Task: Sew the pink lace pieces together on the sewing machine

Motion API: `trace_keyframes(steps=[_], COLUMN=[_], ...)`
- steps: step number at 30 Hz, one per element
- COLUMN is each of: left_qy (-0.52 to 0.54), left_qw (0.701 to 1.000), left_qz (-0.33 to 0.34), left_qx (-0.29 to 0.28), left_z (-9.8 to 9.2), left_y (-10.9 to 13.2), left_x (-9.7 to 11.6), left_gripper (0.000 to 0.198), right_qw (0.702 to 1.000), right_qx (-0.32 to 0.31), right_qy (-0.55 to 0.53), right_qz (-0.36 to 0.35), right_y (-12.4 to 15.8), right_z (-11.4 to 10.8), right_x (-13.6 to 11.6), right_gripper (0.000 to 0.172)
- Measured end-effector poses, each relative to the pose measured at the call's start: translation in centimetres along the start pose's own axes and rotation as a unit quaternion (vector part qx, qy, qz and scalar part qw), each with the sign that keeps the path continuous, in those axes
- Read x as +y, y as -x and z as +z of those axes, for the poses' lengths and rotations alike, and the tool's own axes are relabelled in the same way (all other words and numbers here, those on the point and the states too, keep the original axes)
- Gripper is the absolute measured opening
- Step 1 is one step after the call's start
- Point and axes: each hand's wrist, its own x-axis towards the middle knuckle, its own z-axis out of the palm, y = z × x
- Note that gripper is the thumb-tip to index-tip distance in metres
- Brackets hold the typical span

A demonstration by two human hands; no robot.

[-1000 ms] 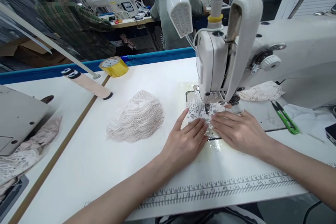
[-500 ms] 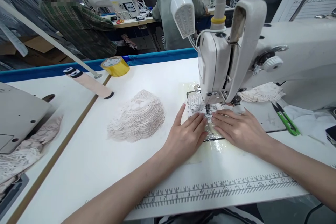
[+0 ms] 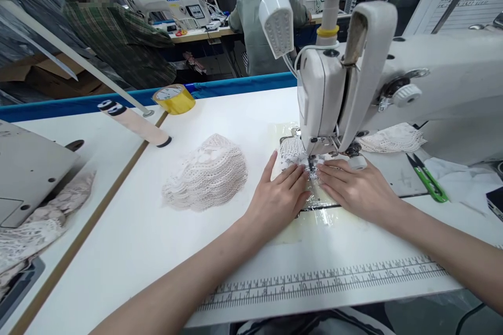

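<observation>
While both hands lie low in front of the sewing machine (image 3: pixel 444 76), a white lace piece (image 3: pixel 291 151) sits on the machine bed, under the presser foot (image 3: pixel 312 161), its near edge reaching the person's fingertips. The left hand (image 3: pixel 280 196) is spread flat, palm down, its thumb set apart from the other fingers and their tips touching the lace just left of the foot. The right hand (image 3: pixel 353 187) is also laid flat, fingers stretched out close together and tips on the lace just right of the foot; its thumb cannot be made out. Neither hand grips anything that can be seen.

Left of the machine bed, a fanned stack of lace pieces (image 3: pixel 208 175) lies on the white tabletop (image 3: pixel 137 251). Another lace stack (image 3: pixel 393 138) rests behind the right hand, beneath the machine arm. Green-handled thread snips (image 3: pixel 431 182) lie to its right, next to crumpled white cloth (image 3: pixel 466 180). Farther left are a yellow tape roll (image 3: pixel 181 101) and a pale pink cylinder (image 3: pixel 137 125) with dark-banded ends. Ruler markings (image 3: pixel 326 283) run along the table's near edge. Beyond the table, a co-worker in green plaid (image 3: pixel 118 44) is beside a JUKI machine (image 3: pixel 168 4).
</observation>
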Motion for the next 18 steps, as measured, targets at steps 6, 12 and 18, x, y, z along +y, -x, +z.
trace_keyframes(steps=[6,12,18], left_qy=[-0.003,0.004,0.004], left_qw=[1.000,1.000,1.000], left_qz=[-0.004,-0.014,-0.019], left_qx=[-0.004,-0.009,-0.016], left_z=[0.12,0.10,0.10], left_y=[-0.18,-0.28,-0.18], left_x=[-0.14,-0.19,-0.09], left_gripper=[0.032,0.034,0.035], right_qw=[1.000,1.000,1.000], right_qx=[0.000,0.001,-0.006], right_qy=[-0.011,-0.003,0.008], right_qz=[0.014,0.011,0.009], right_y=[-0.23,-0.37,-0.37], right_z=[0.07,0.13,0.11], right_x=[0.13,0.25,0.29], right_gripper=[0.029,0.029,0.029])
